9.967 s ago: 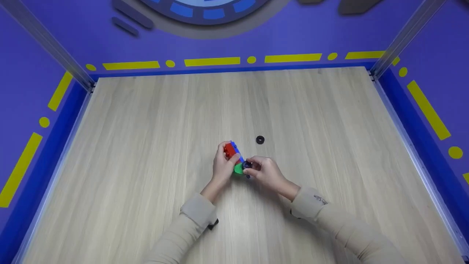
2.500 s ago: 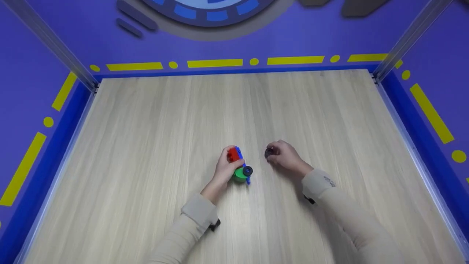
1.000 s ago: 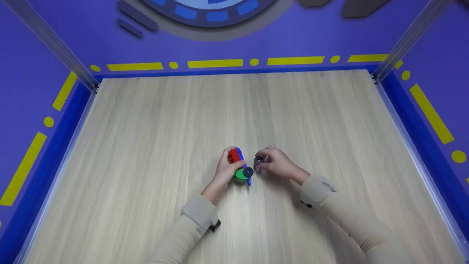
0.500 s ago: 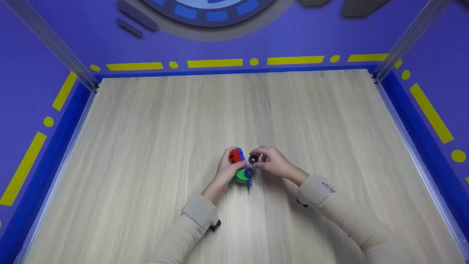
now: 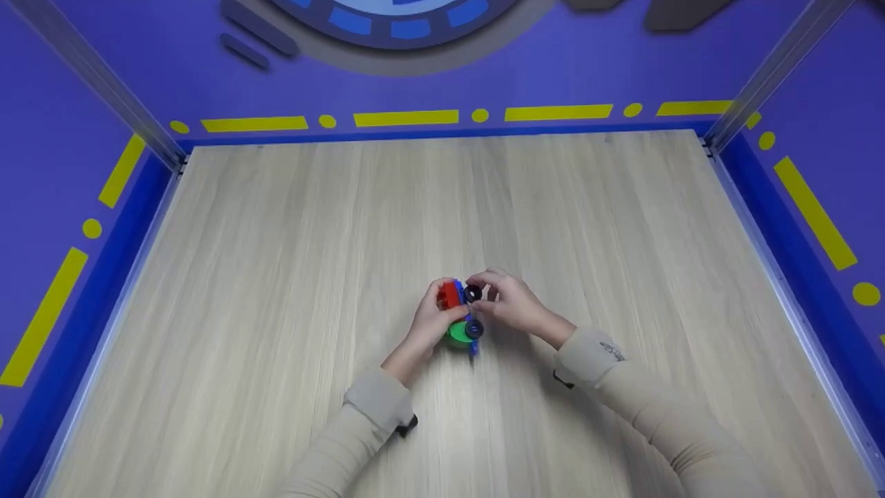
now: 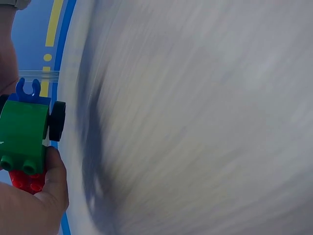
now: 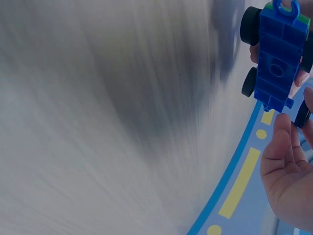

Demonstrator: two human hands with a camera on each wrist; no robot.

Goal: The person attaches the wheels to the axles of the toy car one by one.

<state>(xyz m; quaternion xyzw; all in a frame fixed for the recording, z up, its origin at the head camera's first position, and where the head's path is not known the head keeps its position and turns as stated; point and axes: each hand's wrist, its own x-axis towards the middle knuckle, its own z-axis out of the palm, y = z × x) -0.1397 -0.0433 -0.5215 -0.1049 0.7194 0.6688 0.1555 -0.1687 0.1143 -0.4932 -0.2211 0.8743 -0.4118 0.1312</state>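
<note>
My left hand (image 5: 427, 324) grips a toy block vehicle from its left side, thumb across it, above the table. The vehicle has a red brick (image 5: 451, 295), a green curved block (image 5: 459, 333) and a blue chassis (image 7: 279, 56) with a hook at one end. A black wheel (image 5: 474, 329) sits beside the green block. In the right wrist view the chassis's underside shows, with wheels on both sides. My right hand (image 5: 513, 302) pinches another black wheel (image 7: 302, 115) between thumb and fingers, close to the chassis side by the red brick, near a small blue peg (image 7: 289, 103).
The wood-grain table (image 5: 332, 242) stretches around both hands. Blue-purple walls with yellow marks (image 5: 406, 120) enclose its back and sides, with metal posts at the back corners. Dark devices are strapped at both wrists, such as the left one (image 5: 406, 425).
The wheel that lay loose on the table is now in my right hand, which has moved left up to the vehicle. The left hand keeps its hold, shifting slightly right.
</note>
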